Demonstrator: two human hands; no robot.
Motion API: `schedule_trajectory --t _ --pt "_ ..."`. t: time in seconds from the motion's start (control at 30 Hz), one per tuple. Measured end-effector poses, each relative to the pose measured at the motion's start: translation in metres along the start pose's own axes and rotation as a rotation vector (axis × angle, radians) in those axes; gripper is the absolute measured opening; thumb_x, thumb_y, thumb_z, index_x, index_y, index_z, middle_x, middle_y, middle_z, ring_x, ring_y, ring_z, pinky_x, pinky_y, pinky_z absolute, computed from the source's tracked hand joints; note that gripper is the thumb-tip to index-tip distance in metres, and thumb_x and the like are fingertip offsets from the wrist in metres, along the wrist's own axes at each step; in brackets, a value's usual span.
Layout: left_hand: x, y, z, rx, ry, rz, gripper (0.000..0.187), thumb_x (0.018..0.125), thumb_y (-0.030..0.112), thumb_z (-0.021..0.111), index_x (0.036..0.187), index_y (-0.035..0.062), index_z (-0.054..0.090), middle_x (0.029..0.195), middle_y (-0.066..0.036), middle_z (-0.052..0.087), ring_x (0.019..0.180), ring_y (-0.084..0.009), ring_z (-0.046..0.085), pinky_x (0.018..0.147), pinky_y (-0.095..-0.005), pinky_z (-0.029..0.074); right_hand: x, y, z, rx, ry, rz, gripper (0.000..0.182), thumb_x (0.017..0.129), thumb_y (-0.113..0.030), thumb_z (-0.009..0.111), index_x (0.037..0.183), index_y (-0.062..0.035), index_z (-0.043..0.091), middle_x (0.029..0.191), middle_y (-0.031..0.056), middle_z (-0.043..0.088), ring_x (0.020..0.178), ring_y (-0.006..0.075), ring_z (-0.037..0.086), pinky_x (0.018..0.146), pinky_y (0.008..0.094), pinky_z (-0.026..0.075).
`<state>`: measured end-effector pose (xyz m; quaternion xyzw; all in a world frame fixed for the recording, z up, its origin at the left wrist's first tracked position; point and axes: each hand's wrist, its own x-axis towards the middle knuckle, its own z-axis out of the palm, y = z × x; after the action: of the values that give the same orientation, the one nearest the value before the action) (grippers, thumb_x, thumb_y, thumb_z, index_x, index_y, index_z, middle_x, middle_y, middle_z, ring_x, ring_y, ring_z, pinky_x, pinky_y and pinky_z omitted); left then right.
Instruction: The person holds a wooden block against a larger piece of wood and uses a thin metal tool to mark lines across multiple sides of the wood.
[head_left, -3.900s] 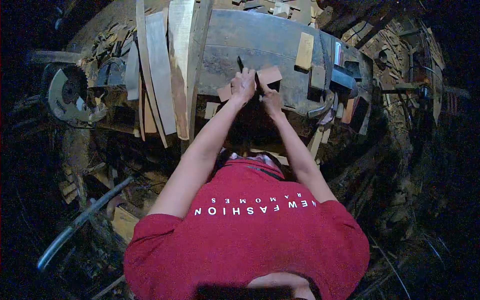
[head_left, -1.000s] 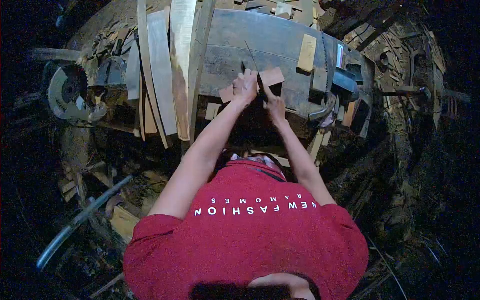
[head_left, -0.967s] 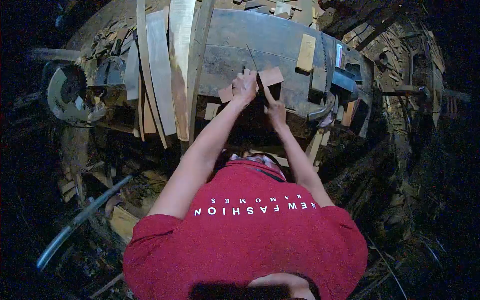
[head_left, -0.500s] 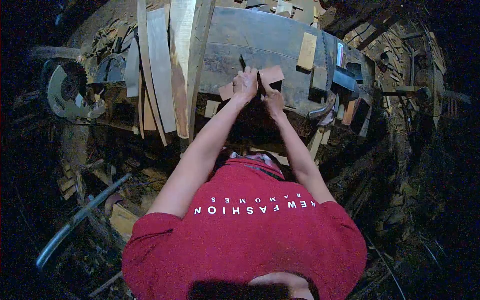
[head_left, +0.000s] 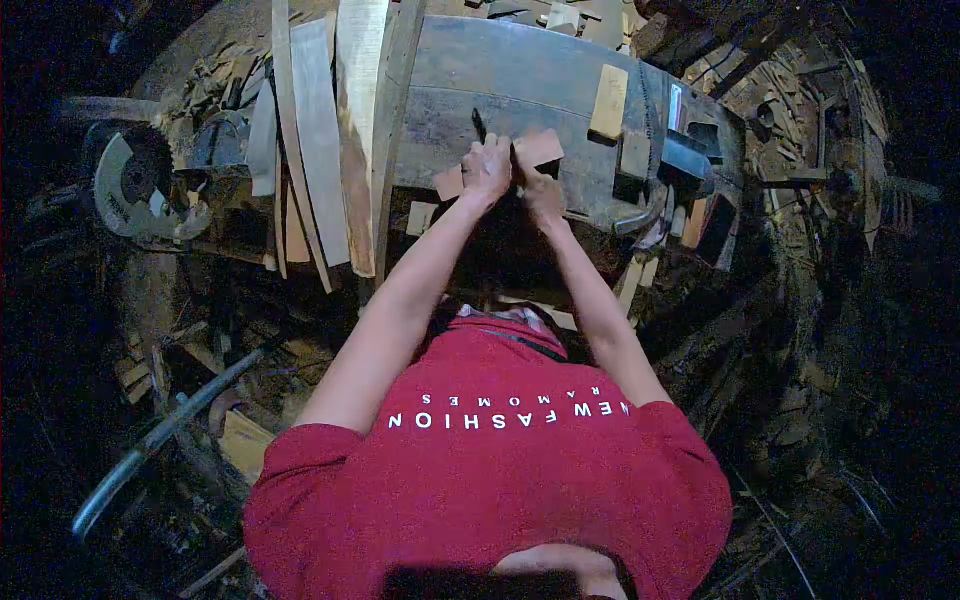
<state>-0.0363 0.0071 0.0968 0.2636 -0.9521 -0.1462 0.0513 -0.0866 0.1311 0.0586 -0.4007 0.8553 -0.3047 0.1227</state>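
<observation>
My left hand (head_left: pixel 487 168) is closed in a fist near the front edge of the dark workbench (head_left: pixel 490 70). A slim dark tool (head_left: pixel 478 124) juts out beyond its knuckles; its exact kind is hidden by the fingers. Close beside it, my right hand (head_left: pixel 543 194) has its fingers bent round the near side of a flat reddish piece of wood (head_left: pixel 540 148). Left of my left hand shows a similar reddish wood end (head_left: pixel 449 184), partly covered by the hand. Both hands almost touch one another.
Long boards (head_left: pixel 322 130) lie across the bench on the left, near a circular saw blade (head_left: pixel 130 185). To the right are a wooden block (head_left: pixel 609 102), a hand saw (head_left: pixel 655 140) and a blue-grey metal tool (head_left: pixel 687 155). Wood scraps (head_left: pixel 790 130) cover the ground beyond.
Both hands stay close together over the wood with nearly the same grip. The view has shifted very slightly; the dark tool leans a little further left.
</observation>
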Motion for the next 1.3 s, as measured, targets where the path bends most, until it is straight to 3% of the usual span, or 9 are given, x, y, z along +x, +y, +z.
schedule_trajectory --t 0.07,0.2,0.27,0.63,0.8,0.97,1.03,1.13,1.3 --pt "0.0 0.001 0.0 -0.006 -0.008 -0.01 0.018 0.07 0.006 0.058 0.088 0.0061 0.054 0.093 -0.012 0.053 0.085 -0.0323 0.056 0.066 -0.0426 0.049 0.005 0.002 -0.001 0.119 0.048 -0.054 0.075 0.067 -0.005 0.062 0.133 -0.024 0.032 0.065 0.0228 0.053 0.064 0.041 0.054 0.057 0.0463 0.042" --pt "0.005 -0.002 0.011 -0.002 -0.023 -0.024 0.022 0.068 0.007 0.061 0.088 0.0071 0.055 0.093 -0.012 0.053 0.085 -0.0327 0.056 0.065 -0.0432 0.049 -0.065 -0.004 -0.017 -0.02 0.072 0.008 0.077 0.066 -0.003 0.061 0.134 -0.024 0.031 0.063 0.0221 0.052 0.062 0.0399 0.054 0.055 0.0452 0.043" --pt "0.005 0.001 0.003 0.006 -0.011 -0.028 0.022 0.067 0.006 0.061 0.089 0.007 0.055 0.092 -0.012 0.053 0.084 -0.0332 0.056 0.065 -0.0434 0.049 -0.09 -0.009 -0.03 0.06 -0.112 0.17 0.079 0.065 -0.001 0.06 0.134 -0.0242 0.03 0.062 0.0214 0.053 0.059 0.0382 0.055 0.053 0.0446 0.043" --pt "0.007 -0.005 0.022 -0.072 0.091 -0.017 0.016 0.069 0.006 0.056 0.085 0.0059 0.054 0.088 -0.013 0.053 0.08 -0.0356 0.056 0.063 -0.0459 0.047 -0.006 0.01 0.01 0.033 0.154 -0.076 0.075 0.066 -0.004 0.06 0.133 -0.0209 0.032 0.063 0.0233 0.053 0.061 0.0393 0.055 0.054 0.0451 0.043" --pt "0.005 -0.007 0.019 -0.004 -0.004 -0.006 0.022 0.069 0.006 0.057 0.09 0.0055 0.053 0.093 -0.015 0.051 0.082 -0.0352 0.055 0.064 -0.046 0.048 -0.083 -0.016 -0.028 -0.041 -0.124 0.194 0.077 0.067 -0.003 0.06 0.134 -0.0231 0.029 0.066 0.0228 0.055 0.062 0.0378 0.056 0.054 0.0449 0.043" --pt "0.001 -0.001 0.008 -0.026 0.024 0.025 0.023 0.068 0.006 0.059 0.09 0.0054 0.052 0.093 -0.015 0.051 0.081 -0.0346 0.055 0.063 -0.0459 0.047 -0.05 -0.008 -0.022 -0.039 -0.095 0.16 0.08 0.066 -0.002 0.06 0.135 -0.0243 0.028 0.068 0.0237 0.055 0.063 0.0381 0.057 0.057 0.0453 0.042" --pt "0.0 -0.003 0.004 -0.017 0.017 0.024 0.024 0.068 0.006 0.06 0.09 0.0054 0.052 0.093 -0.015 0.051 0.081 -0.0344 0.055 0.064 -0.0457 0.047 -0.02 0.0 -0.007 0.008 0.054 -0.017 0.078 0.066 -0.002 0.059 0.134 -0.0231 0.03 0.068 0.0244 0.055 0.063 0.0393 0.056 0.057 0.0459 0.042" --pt "0.003 -0.002 0.006 -0.036 0.005 -0.005 0.025 0.067 0.005 0.06 0.091 0.0052 0.052 0.093 -0.015 0.051 0.081 -0.0342 0.055 0.064 -0.0456 0.047 -0.002 0.007 0.008 -0.068 0.03 0.045 0.075 0.065 -0.002 0.059 0.133 -0.0225 0.033 0.068 0.0251 0.054 0.064 0.041 0.055 0.056 0.0468 0.042" --pt "0.004 -0.008 0.021 -0.014 0.015 0.011 0.025 0.067 0.005 0.06 0.091 0.0054 0.053 0.093 -0.016 0.051 0.084 -0.0356 0.055 0.067 -0.0453 0.048 -0.08 -0.013 -0.026 0.01 -0.014 0.113 0.077 0.066 -0.002 0.059 0.134 -0.0253 0.031 0.065 0.0251 0.053 0.061 0.0405 0.055 0.054 0.0469 0.041"
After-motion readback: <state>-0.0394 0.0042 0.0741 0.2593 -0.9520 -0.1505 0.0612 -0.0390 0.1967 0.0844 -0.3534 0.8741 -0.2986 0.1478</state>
